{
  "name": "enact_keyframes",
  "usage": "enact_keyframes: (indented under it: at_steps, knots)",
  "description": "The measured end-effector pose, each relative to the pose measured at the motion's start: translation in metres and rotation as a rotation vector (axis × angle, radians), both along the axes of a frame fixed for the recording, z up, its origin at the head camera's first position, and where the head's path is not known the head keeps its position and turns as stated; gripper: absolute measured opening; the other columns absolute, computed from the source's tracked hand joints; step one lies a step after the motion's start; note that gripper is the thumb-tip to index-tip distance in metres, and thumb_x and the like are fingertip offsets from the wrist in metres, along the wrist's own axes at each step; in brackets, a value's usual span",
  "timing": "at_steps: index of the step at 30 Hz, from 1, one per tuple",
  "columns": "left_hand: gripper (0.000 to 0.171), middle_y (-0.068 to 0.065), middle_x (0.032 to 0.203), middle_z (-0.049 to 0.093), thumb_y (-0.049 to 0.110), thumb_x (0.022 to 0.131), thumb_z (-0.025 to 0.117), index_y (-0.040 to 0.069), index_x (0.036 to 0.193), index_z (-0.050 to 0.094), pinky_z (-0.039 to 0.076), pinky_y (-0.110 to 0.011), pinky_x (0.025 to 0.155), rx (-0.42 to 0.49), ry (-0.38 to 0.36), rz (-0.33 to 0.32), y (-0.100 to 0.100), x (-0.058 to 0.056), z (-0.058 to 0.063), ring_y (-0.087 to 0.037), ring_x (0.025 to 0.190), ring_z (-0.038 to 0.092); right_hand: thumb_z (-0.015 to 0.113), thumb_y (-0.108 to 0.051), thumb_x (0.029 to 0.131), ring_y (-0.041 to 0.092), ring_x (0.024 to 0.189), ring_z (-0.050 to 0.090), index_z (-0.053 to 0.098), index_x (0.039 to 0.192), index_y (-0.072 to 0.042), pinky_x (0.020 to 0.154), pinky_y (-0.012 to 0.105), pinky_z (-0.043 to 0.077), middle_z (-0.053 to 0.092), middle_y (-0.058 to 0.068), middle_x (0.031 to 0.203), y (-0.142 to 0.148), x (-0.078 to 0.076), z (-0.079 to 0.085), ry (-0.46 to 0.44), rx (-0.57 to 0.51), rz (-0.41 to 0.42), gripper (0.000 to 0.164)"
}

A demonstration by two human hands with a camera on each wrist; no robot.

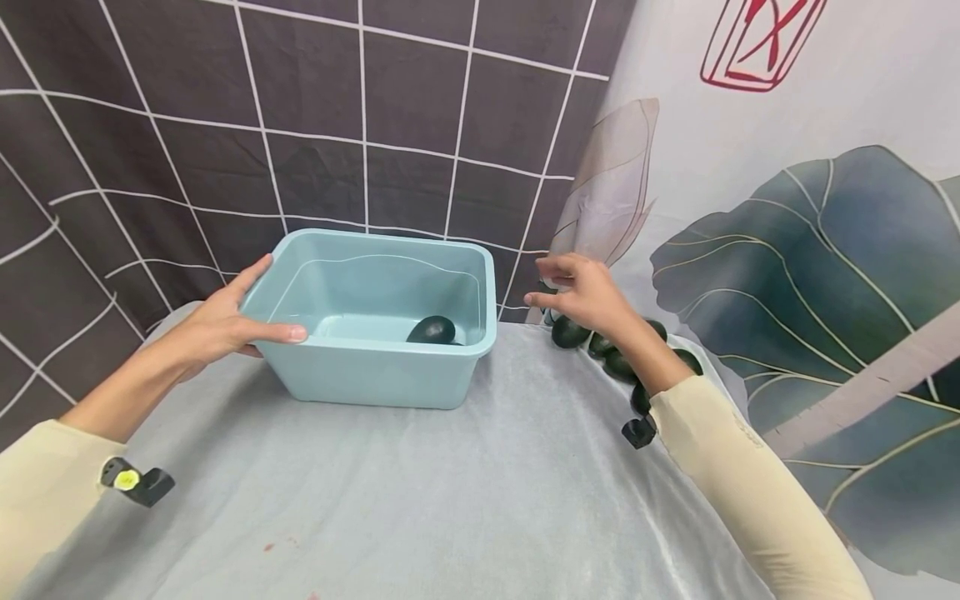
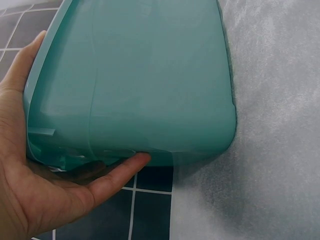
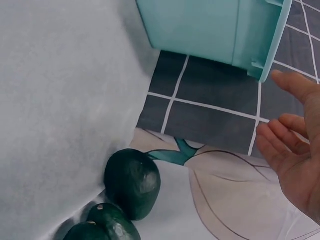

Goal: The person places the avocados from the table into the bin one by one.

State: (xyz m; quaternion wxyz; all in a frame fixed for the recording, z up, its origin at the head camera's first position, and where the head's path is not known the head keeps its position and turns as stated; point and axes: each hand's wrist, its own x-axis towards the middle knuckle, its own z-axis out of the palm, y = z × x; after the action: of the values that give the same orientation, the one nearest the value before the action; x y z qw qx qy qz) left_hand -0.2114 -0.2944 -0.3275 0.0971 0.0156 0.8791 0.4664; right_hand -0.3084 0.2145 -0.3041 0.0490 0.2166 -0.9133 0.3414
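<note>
A light blue plastic tub (image 1: 375, 375) stands toward the back of the grey cloth, with a dark green avocado (image 1: 432, 330) lying inside. My left hand (image 1: 213, 325) holds the tub's left end, its thumb over the front rim and the fingers along the side. In the left wrist view, the left hand (image 2: 55, 185) lies against the tub wall (image 2: 155, 80) under the rim. To the right of the tub, my right hand (image 1: 588, 292) hovers with loosely bent fingers and nothing in them. Below it lie several avocados (image 1: 570, 332); the right wrist view shows one avocado (image 3: 132, 184) closest.
Grey cloth (image 1: 420, 500) covers the table. Behind the tub hangs a dark curtain (image 1: 315, 175) with a white grid. A white curtain with a large leaf print (image 1: 810, 275) borders the right side, next to the row of avocados.
</note>
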Motion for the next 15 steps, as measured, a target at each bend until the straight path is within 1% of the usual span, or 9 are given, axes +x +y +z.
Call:
enact_keyframes:
  at_steps: [4,7,15]
  knots:
    - [0.135,-0.038,0.183,0.015,0.035,0.097,0.089,0.033,0.181,-0.017,0.062,-0.043,0.093,0.004,0.000,-0.002,0.000,0.000,0.000,-0.052,0.157,0.041,0.093,-0.023,0.094,0.048,0.137,0.071,0.070,0.147,0.006,0.119,0.054,0.056,0.072,0.029,0.147,0.004,0.002,-0.002,-0.004,0.001,0.006,0.065]
    - [0.135,-0.038,0.183,0.017,0.034,0.097,0.089,0.034,0.181,-0.016,0.062,-0.041,0.091,0.011,-0.002,-0.003,0.000,0.000,0.000,-0.051,0.157,0.041,0.092,-0.023,0.095,0.048,0.138,0.070,0.069,0.148,0.007,0.121,0.054,0.055,0.071,0.028,0.148,0.007,0.003,-0.004,-0.020,-0.009,0.008,0.065]
    - [0.135,-0.038,0.182,0.017,0.034,0.097,0.089,0.034,0.181,-0.016,0.062,-0.041,0.091,0.012,-0.002,0.000,0.001,0.000,0.000,-0.051,0.157,0.041,0.092,-0.024,0.095,0.047,0.140,0.069,0.069,0.149,0.005,0.121,0.057,0.054,0.071,0.026,0.151,0.016,0.003,-0.007,-0.032,-0.023,0.001,0.066]
